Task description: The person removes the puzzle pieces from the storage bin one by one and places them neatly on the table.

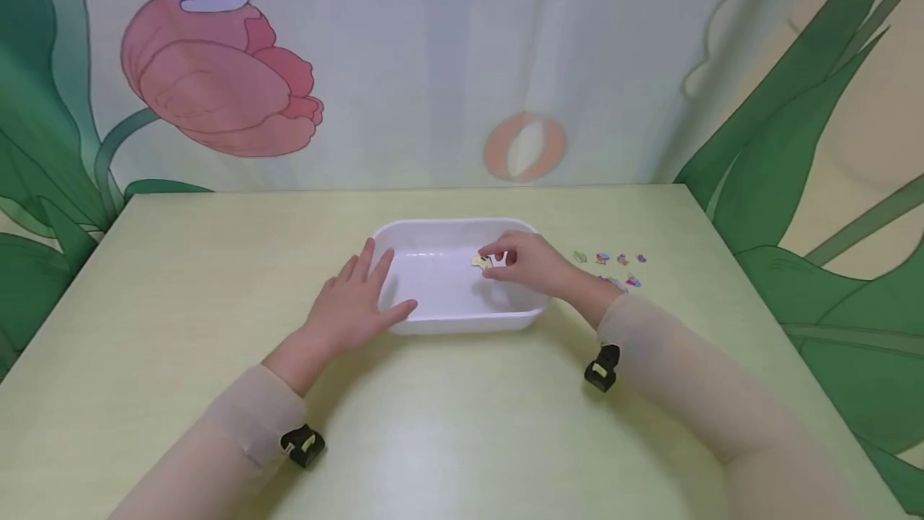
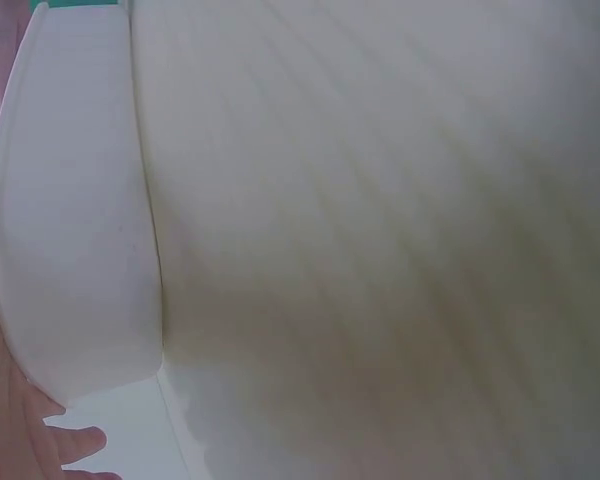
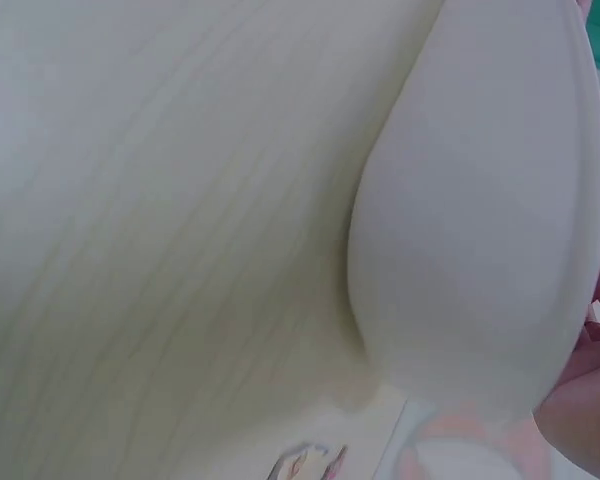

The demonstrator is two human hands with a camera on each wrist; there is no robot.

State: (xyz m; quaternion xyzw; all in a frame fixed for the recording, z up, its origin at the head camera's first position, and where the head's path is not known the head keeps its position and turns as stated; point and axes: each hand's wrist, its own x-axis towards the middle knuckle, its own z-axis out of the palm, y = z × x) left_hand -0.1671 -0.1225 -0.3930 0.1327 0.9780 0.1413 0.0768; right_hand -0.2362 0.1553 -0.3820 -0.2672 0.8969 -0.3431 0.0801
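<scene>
A white rectangular tray [image 1: 462,324] stands on the table, its outer wall [image 2: 75,210] filling the left part of the left wrist view. My left hand [image 1: 351,301] lies at the tray's left end with fingers spread and straight, touching the rim. Over the inside of the tray, my right hand [image 1: 530,263] pinches a small flat pale-yellow cutout with dark marks [image 1: 480,262] between thumb and fingers. In the right wrist view the tray's rounded wall [image 3: 470,220] hides most of that hand [image 3: 588,395], and the cutout is out of sight there.
Several small colourful flat cutouts [image 1: 602,258] lie on the table right of the tray, some partly behind the right forearm. The pale wooden table [image 1: 462,424] meets a printed curtain [image 1: 404,87] at its back edge. A black wrist camera [image 1: 602,367] sits on the right sleeve.
</scene>
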